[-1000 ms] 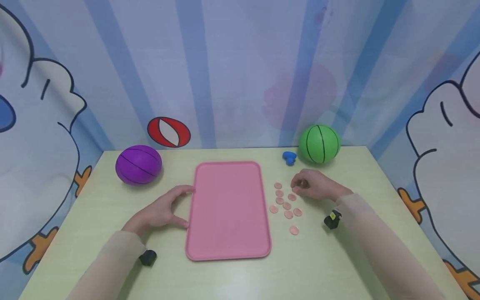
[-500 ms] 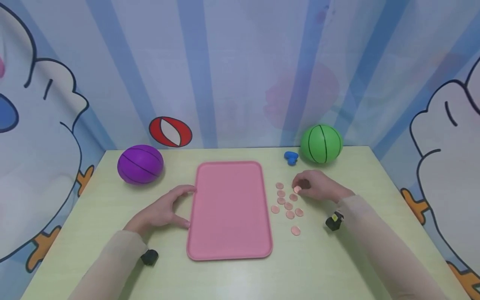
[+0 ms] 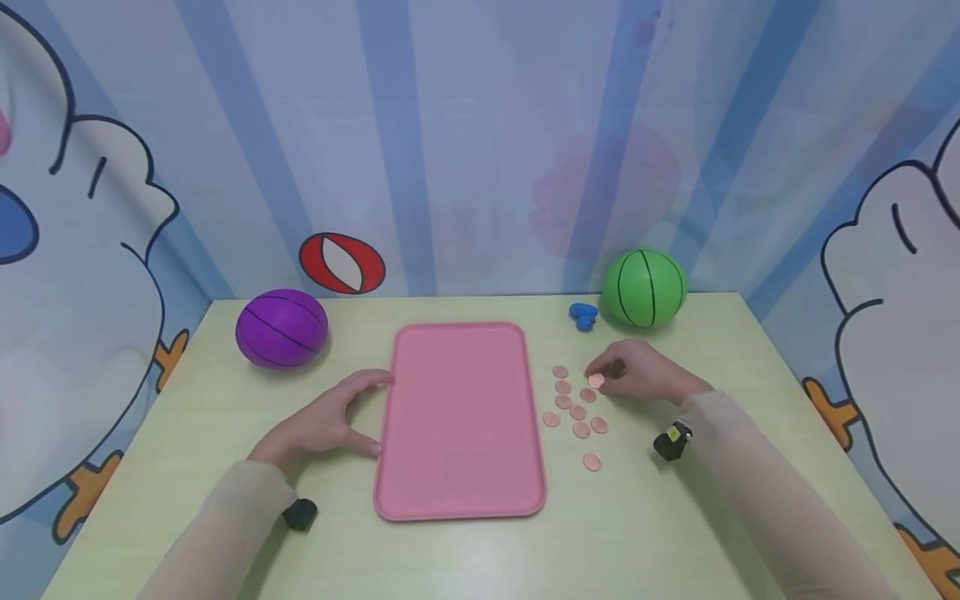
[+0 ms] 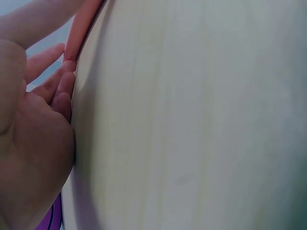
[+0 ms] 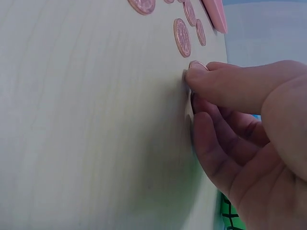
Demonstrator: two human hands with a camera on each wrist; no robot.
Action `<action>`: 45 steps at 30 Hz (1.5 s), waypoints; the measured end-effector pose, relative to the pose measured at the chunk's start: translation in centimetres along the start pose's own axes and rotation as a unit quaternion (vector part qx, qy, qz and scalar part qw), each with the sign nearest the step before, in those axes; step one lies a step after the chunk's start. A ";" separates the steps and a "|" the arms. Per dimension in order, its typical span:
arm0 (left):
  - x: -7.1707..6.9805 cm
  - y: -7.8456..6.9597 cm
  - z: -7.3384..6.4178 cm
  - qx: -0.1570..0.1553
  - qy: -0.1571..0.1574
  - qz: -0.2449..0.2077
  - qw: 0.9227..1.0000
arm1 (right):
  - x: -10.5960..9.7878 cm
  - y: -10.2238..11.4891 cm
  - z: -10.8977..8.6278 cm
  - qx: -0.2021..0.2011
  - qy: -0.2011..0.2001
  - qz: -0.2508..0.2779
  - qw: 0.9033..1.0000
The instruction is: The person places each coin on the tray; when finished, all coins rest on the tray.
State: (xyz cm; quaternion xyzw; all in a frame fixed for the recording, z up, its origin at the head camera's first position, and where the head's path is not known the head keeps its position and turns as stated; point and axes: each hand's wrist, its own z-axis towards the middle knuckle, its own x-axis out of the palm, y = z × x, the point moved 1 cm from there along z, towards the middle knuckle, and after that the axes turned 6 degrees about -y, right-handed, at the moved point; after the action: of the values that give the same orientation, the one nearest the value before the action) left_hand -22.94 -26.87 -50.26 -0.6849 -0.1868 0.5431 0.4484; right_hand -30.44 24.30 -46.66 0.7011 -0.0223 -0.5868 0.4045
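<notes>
In the head view, my left hand [image 3: 318,425] touches the left rim of a pink tray [image 3: 461,425], its thumb and fingers spread apart. The left wrist view shows those fingertips against the tray's edge [image 4: 81,31]. Right of the tray, my right hand [image 3: 637,371] pinches a copper-coloured coin [image 3: 596,381] between thumb and fingers, close to the tabletop. From the right wrist, the thumb covers most of that coin [image 5: 197,64]. Several similar coins [image 3: 577,412] lie flat and scattered between the tray and this hand.
A purple ball [image 3: 282,329] sits at the back left of the pale wooden table [image 3: 465,558]. Towards the back right are a green ball [image 3: 645,287] and a small blue object [image 3: 583,316]. A striped, printed backdrop [image 3: 480,150] rises behind the table.
The coin at my right fingertips, mostly covered a second ago, now shows plainly between thumb and fingers. My left hand stays at the tray, and the view has shifted slightly.
</notes>
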 end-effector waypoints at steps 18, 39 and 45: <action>0.0 -0.3 0.0 -0.005 -0.002 0.003 1.000 | 0.1 -0.1 0.0 -0.001 -0.003 -0.002 1.000; 0.2 -0.2 0.1 0.010 0.002 0.017 1.000 | 1.2 3.1 2.3 0.010 -0.022 0.072 0.997; 0.1 -0.2 0.1 0.018 0.003 0.020 1.000 | 2.5 6.0 4.5 -0.004 -0.027 0.089 0.996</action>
State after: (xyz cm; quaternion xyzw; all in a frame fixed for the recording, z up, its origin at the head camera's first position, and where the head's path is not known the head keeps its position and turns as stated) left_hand -22.95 -26.62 -50.19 -0.6820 -0.1624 0.5530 0.4502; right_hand -30.81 16.54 -45.02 0.6788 -0.0931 -0.5669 0.4574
